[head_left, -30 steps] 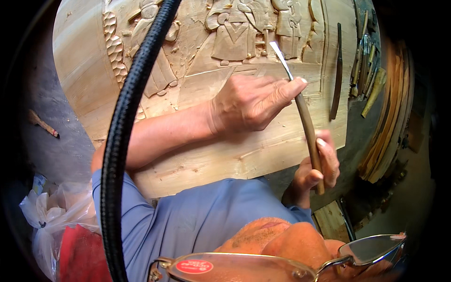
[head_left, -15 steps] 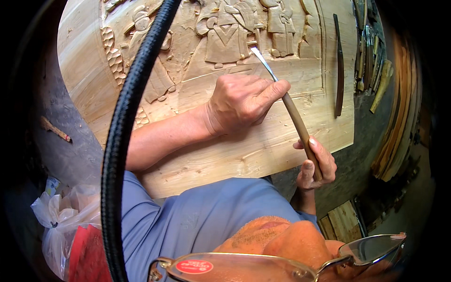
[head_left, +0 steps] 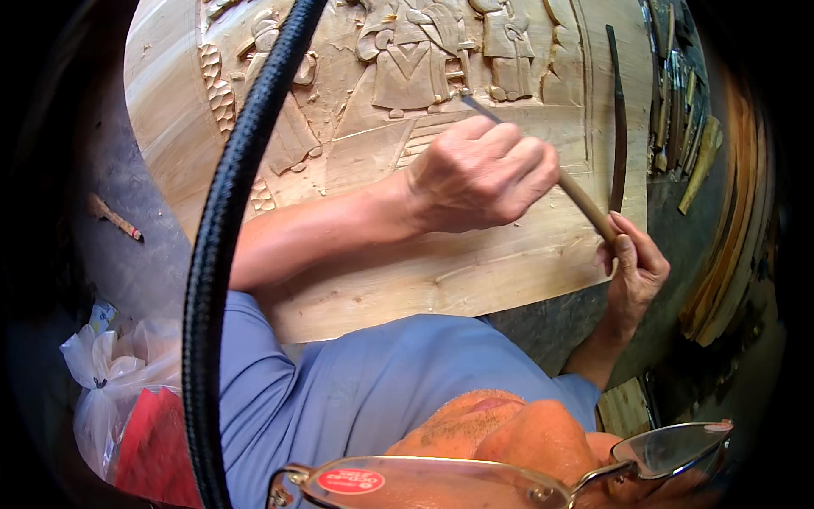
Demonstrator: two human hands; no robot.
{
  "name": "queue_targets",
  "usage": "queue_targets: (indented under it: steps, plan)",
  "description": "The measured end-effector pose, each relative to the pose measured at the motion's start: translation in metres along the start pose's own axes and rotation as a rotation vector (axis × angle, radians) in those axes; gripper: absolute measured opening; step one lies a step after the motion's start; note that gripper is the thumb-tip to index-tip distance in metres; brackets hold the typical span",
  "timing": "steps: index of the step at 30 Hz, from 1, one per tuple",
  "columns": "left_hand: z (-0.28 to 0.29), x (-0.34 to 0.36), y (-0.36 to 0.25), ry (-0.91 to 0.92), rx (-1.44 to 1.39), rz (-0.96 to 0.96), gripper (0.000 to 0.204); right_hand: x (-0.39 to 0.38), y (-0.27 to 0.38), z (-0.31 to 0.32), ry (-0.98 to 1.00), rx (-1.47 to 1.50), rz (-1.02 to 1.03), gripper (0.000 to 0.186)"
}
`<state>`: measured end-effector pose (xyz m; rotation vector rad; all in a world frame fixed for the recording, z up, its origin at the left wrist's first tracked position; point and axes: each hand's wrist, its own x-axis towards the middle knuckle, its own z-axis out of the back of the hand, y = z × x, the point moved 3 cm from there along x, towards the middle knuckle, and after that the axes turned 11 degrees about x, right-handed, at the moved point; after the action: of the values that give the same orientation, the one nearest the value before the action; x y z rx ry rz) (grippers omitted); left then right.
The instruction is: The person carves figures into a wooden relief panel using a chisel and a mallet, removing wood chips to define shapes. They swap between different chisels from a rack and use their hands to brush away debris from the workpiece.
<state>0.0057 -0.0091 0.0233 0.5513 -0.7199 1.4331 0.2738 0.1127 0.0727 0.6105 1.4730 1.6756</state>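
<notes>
A pale wooden panel [head_left: 407, 284] carries carved robed figures [head_left: 411, 75] in relief. Both my hands are on a carving chisel [head_left: 587, 208] with a long brown wooden handle. Closed in a fist, my left hand [head_left: 487, 174] wraps the shaft near the blade and hides part of it. The dark blade tip meets the panel by the lower right edge of the middle figure. At the handle's rear end, my right hand [head_left: 638, 261] grips with thumb and fingers. A second long, dark-handled chisel [head_left: 618, 127] lies on the panel's right side, just beyond my right hand.
Several carving tools [head_left: 676, 102] lie bunched beyond the panel's right edge, with a pale wooden piece [head_left: 702, 165] beside them. Long wooden boards [head_left: 731, 229] stand farther right. A short stick [head_left: 114, 217] is at left, above a plastic bag [head_left: 127, 360]. A black braided cable [head_left: 222, 208] crosses the view.
My right hand has swung the handle's rear end right and away from my body, so the chisel slants more. My left fist has moved right and turned, its back now facing up.
</notes>
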Motion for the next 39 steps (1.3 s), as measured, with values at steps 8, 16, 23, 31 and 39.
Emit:
queue_targets:
  steps: [8, 16, 23, 31, 39]
  plan:
    - [-0.044, 0.031, -0.012, -0.022, -0.129, 0.095, 0.018, 0.067, -0.015, 0.037, 0.185, 0.003, 0.009, 0.038]
    - [-0.073, 0.031, 0.002, -0.064, -0.160, 0.074, 0.027, 0.111, 0.007, 0.019, 0.327, -0.050, 0.036, 0.032]
    - [-0.069, 0.034, 0.006, -0.041, -0.221, 0.141, 0.021, 0.119, 0.020, 0.016, 0.310, -0.099, 0.052, 0.033]
    - [-0.076, 0.044, 0.010, -0.061, -0.239, 0.174, 0.018, 0.130, 0.029, 0.017, 0.294, -0.131, 0.100, 0.033]
    - [-0.078, 0.048, 0.013, -0.049, -0.223, 0.223, 0.015, 0.149, 0.027, 0.018, 0.312, -0.128, 0.121, 0.031]
